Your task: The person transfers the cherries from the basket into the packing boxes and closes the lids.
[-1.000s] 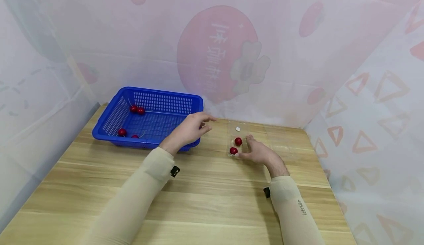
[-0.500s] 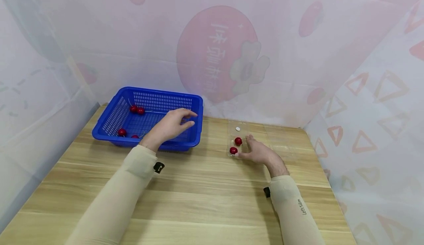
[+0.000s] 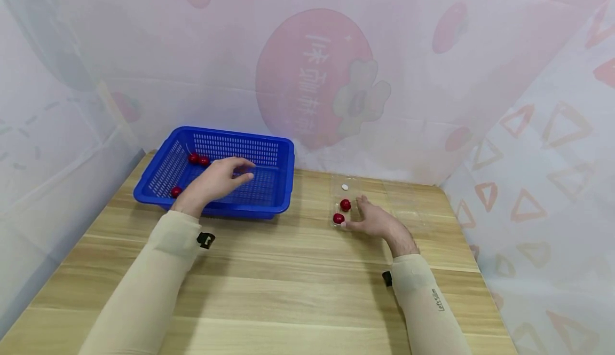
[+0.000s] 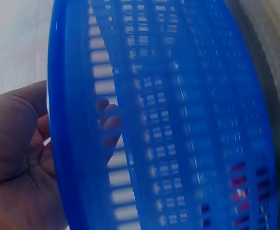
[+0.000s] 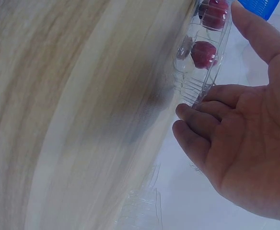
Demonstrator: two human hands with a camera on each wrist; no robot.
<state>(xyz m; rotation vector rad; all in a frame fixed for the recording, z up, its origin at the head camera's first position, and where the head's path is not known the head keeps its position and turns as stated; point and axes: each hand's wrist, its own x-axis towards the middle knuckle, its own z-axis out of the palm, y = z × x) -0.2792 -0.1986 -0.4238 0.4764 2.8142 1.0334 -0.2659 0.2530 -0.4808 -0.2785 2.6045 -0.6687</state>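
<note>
Over the blue basket (image 3: pixel 283 195) hovers my left hand (image 3: pixel 215 179), fingers loosely bent and holding nothing. Red cherries lie inside the basket: a pair (image 3: pixel 198 159) at the back left and one cherry (image 3: pixel 176 191) at the front left, partly behind the hand. On the right, a clear plastic box (image 3: pixel 353 180) carries two cherries (image 3: pixel 345 205) and a small white disc (image 3: pixel 345 187). My right hand (image 3: pixel 377 220) rests against the box's right side, its thumb by the nearer cherry (image 3: pixel 338 218) and its fingers relaxed. In the left wrist view, the basket wall (image 4: pixel 154 96) hides part of my left hand.
The box's clear lid (image 3: pixel 405 205) lies to the right of my right hand, hard to make out. A wood-grain table (image 3: pixel 288 291) bears everything. White printed cloth (image 3: pixel 216 50) hangs directly behind the basket and along both sides.
My left hand has moved left, from the basket's right rim to above the basket's middle. The right hand, the box and the cherries in it have stayed put.
</note>
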